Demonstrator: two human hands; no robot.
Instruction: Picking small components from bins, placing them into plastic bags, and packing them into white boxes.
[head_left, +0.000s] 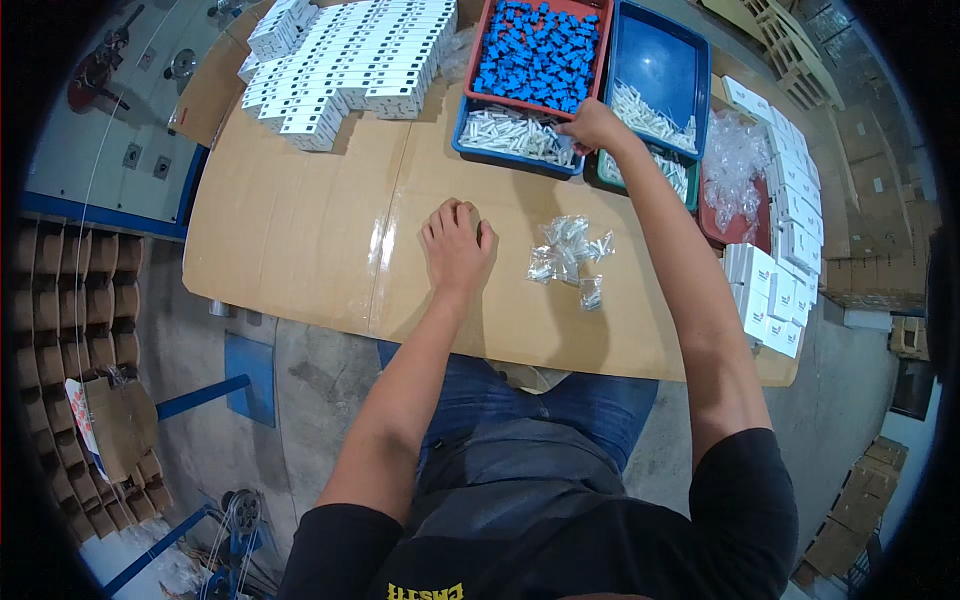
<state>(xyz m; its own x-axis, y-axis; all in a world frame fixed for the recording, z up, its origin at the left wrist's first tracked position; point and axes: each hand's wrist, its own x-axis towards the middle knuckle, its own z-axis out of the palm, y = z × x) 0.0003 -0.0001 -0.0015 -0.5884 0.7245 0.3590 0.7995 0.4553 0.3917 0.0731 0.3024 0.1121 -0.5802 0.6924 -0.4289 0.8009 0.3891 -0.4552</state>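
Note:
My left hand (458,245) rests on the cardboard tabletop (300,230), its fingers loosely bent and a little apart, with nothing visible in it. My right hand (596,130) reaches out to the right end of a blue tray (520,160) of small white cylindrical pieces (510,133). Its fingers are drawn together and point down there; whatever they pinch is too small to make out. Between my arms lies a loose pile of small clear plastic bags (566,248) with whitish pieces inside.
A red tray (607,50) of blue plastic parts overlaps the blue tray. Beside it stand a larger blue tray (660,45), a green tray (690,195) and a red bin (765,235) of clear bags (735,165). White boxes stack far left (350,70) and along the right edge (795,200).

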